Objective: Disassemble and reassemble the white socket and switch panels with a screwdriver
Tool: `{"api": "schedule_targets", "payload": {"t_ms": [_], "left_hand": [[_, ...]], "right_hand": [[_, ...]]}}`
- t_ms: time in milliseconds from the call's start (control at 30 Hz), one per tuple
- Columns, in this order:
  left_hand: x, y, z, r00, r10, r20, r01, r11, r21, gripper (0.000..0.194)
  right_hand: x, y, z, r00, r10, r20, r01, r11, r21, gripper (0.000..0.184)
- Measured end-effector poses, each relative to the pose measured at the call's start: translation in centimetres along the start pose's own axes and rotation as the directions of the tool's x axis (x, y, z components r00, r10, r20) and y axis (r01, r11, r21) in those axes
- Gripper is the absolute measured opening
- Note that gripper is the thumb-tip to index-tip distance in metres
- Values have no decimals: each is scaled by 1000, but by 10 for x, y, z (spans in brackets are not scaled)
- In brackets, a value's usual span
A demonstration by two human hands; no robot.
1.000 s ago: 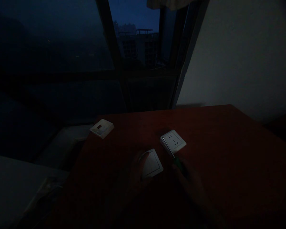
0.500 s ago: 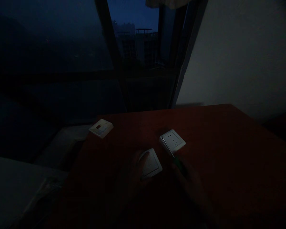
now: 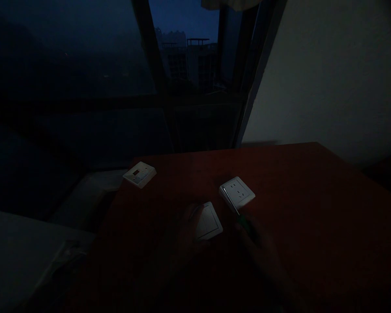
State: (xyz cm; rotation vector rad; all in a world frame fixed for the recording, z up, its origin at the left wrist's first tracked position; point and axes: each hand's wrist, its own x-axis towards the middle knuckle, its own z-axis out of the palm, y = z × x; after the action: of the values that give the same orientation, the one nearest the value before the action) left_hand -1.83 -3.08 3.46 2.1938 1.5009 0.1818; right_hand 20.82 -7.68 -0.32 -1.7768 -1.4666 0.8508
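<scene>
Dim light leaves both hands as dark shapes. My left hand is closed on the left side of a white wall switch, fingers over its top edge and thumb near its lower edge. My right hand grips the green handle of a screwdriver. Its bare metal shaft points up and left, with the tip over the left edge of a white wall socket. Whether the tip touches the socket I cannot tell. The socket lies face up on the table, just beyond the screwdriver's handle.
A white box-like plate with a small rectangular opening sits at the far left corner of the reddish-brown table. Behind the table are a dark-framed window and a pale wall. A pale surface is at the lower left.
The view has shifted very slightly. My left hand covers a little more of the switch's left side, and the switch is tilted slightly differently. My right hand and the screwdriver hold nearly the same place.
</scene>
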Motion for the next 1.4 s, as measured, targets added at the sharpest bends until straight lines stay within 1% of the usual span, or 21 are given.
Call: {"api": "schedule_targets", "payload": {"t_ms": [167, 333, 433, 600, 733, 833, 900, 967, 1033, 1100, 1133, 1167, 1233, 1300, 1333, 1367, 1400], "left_hand": [[0, 0, 2, 1000, -29, -9, 30, 1000, 10, 90], [4, 4, 1, 1000, -2, -29, 3, 1000, 13, 98], [7, 6, 3, 1000, -10, -9, 10, 1000, 23, 101], [13, 6, 7, 998, -23, 56, 17, 994, 107, 96], [17, 9, 3, 996, -33, 80, 21, 989, 146, 95], [19, 12, 0, 995, -33, 93, 17, 986, 165, 95], [20, 12, -1, 995, -42, 87, 27, 986, 165, 93], [19, 8, -4, 997, -68, 45, 60, 986, 156, 91], [17, -2, -12, 997, -75, -36, 79, 987, 142, 88], [13, -19, -24, 989, -60, -138, 78, 988, 130, 81], [10, -29, -32, 980, -86, -180, 112, 984, 136, 79], [7, -40, -41, 963, -127, -239, 165, 975, 147, 75], [1, -64, -60, 923, -215, -318, 277, 947, 164, 67], [-6, -86, -76, 891, -304, -337, 379, 907, 183, 63], [-9, -96, -82, 881, -328, -341, 407, 893, 192, 67], [-12, -104, -87, 859, -363, -361, 448, 874, 189, 72], [-14, -112, -90, 854, -376, -360, 464, 863, 200, 73]], "right_hand": [[-1, 0, 0, 1000, -4, -28, 4, 1000, 17, 43], [0, 1, 1, 1000, -22, -13, 22, 1000, 9, 43], [0, 3, 3, 999, -26, -29, 26, 1000, 7, 42], [0, 1, 2, 999, -35, -19, 35, 999, 13, 38], [0, -2, 0, 1000, -18, 0, 18, 1000, 20, 39], [0, 0, 0, 1000, 8, -13, -7, 1000, 21, 43], [0, 2, 1, 1000, 16, -19, -15, 1000, 22, 45], [0, 4, 2, 1000, 16, -25, -15, 999, 30, 46], [0, 4, 2, 1000, 12, -29, -11, 999, 42, 46], [0, 2, 2, 1000, 11, -21, -10, 998, 55, 46], [0, 1, 1, 1000, 10, -16, -9, 998, 58, 46], [0, 0, 1, 1000, 9, -13, -8, 998, 58, 46], [0, -1, 1, 1000, 18, -13, -18, 999, 46, 46], [-1, 0, 1, 999, 31, -11, -30, 999, 36, 47], [-1, 1, 1, 999, 34, -9, -33, 999, 34, 48], [-1, 2, 2, 999, 33, -11, -32, 999, 34, 48], [-1, 2, 2, 1000, 27, -13, -26, 999, 33, 47]]}}
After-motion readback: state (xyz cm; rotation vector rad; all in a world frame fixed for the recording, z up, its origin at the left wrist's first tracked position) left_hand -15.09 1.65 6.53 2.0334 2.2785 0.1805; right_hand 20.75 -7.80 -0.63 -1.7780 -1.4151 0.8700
